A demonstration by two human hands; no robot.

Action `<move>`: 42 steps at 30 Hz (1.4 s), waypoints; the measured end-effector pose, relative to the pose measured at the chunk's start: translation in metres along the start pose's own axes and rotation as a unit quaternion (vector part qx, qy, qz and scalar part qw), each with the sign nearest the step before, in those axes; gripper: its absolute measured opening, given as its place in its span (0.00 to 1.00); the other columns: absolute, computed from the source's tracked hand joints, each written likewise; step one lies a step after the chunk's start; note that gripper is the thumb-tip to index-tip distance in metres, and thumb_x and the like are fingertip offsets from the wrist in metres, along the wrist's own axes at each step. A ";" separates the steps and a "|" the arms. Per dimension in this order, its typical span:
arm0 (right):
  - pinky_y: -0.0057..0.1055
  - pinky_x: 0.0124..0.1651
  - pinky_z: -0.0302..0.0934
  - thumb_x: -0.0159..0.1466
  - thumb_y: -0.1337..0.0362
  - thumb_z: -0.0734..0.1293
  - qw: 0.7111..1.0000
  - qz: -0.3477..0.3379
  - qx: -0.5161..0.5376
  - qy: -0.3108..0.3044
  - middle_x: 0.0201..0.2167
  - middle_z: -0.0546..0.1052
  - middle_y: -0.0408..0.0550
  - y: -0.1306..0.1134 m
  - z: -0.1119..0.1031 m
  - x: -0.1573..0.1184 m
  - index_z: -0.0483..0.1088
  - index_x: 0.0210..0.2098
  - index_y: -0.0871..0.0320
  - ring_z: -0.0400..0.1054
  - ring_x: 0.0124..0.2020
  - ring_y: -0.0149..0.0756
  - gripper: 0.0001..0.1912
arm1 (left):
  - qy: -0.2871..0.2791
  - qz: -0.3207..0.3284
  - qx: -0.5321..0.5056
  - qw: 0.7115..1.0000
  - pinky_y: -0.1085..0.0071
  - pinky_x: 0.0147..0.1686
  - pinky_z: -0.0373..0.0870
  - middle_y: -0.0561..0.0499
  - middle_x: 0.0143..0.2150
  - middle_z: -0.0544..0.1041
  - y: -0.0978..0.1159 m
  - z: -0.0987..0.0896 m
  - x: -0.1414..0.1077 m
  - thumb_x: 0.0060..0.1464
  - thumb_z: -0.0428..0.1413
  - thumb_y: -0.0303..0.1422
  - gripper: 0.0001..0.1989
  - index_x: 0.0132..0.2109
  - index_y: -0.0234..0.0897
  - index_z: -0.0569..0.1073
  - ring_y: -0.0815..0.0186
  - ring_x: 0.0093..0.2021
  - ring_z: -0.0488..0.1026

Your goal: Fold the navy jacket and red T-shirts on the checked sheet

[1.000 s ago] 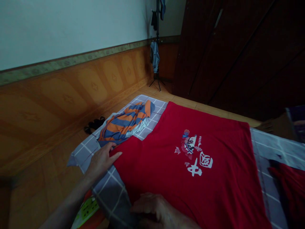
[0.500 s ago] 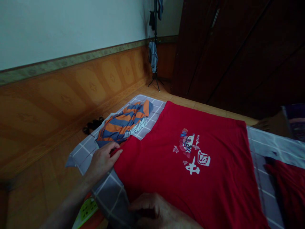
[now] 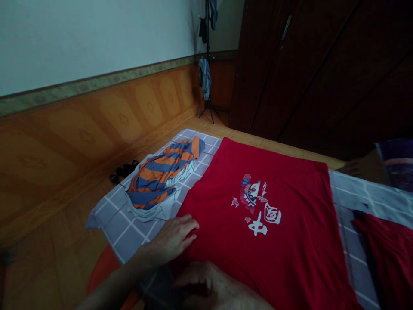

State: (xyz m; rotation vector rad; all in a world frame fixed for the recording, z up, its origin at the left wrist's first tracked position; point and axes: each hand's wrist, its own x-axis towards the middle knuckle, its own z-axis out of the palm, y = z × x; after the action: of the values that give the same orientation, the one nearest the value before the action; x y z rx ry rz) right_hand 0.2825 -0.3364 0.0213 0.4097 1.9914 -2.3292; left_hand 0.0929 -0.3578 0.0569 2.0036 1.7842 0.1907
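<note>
A red T-shirt [image 3: 300,206] with a white and coloured print lies spread over a grey checked cloth [image 3: 124,230]. My left hand [image 3: 177,236] is at its left edge, fingers and thumb curled together on the red fabric. Low in the view, my right hand [image 3: 216,286] is at the near edge of the shirt, dim and slightly blurred. Its fingers are curled in towards the thumb on the cloth, though the fingertips are partly hidden. The sleeve on the left no longer sticks out and appears turned inward under my left hand.
A crumpled orange and blue striped garment [image 3: 161,172] lies at the left, beyond my left hand. Another dark red garment [image 3: 390,249] is at the right edge. Behind stand a coat rack [image 3: 207,82] and a dark wardrobe [image 3: 306,77]. An orange stool [image 3: 103,267] shows below the cloth.
My left hand has moved right and nearer, bringing the shirt's left sleeve inward and uncovering more checked cloth. My right hand has stayed almost in place. The view has shifted slightly.
</note>
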 end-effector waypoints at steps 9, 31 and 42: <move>0.32 0.48 0.61 0.58 0.62 0.66 1.000 -0.008 0.000 -0.021 0.48 0.73 0.45 0.003 -0.001 0.002 0.70 0.50 0.52 0.68 0.47 0.37 0.20 | -0.029 0.018 -0.035 0.999 0.72 0.39 0.63 0.53 0.39 0.74 -0.004 -0.013 -0.001 0.58 0.52 0.30 0.07 0.42 0.41 0.73 0.66 0.39 0.71; 0.30 0.48 0.61 0.58 0.64 0.66 0.999 -0.030 -0.034 -0.018 0.48 0.73 0.44 0.005 -0.002 0.003 0.71 0.50 0.51 0.67 0.47 0.37 0.19 | 0.029 0.045 0.119 0.991 0.43 0.62 0.40 0.42 0.71 0.31 -0.027 0.018 0.027 0.51 0.58 0.49 0.45 0.68 0.44 0.45 0.44 0.68 0.31; 0.30 0.46 0.62 0.57 0.63 0.67 0.999 -0.030 -0.038 -0.007 0.48 0.74 0.43 0.011 0.002 0.002 0.71 0.51 0.51 0.68 0.45 0.36 0.20 | 0.026 0.100 0.165 0.981 0.46 0.63 0.41 0.42 0.70 0.40 -0.033 0.024 -0.008 0.60 0.49 0.46 0.37 0.69 0.42 0.40 0.50 0.69 0.37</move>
State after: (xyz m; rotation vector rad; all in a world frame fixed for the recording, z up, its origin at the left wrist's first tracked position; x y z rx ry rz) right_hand 0.2824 -0.3396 0.0106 0.3324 2.1079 -2.2738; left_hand 0.0708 -0.3693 0.0237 2.4340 1.7354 0.0078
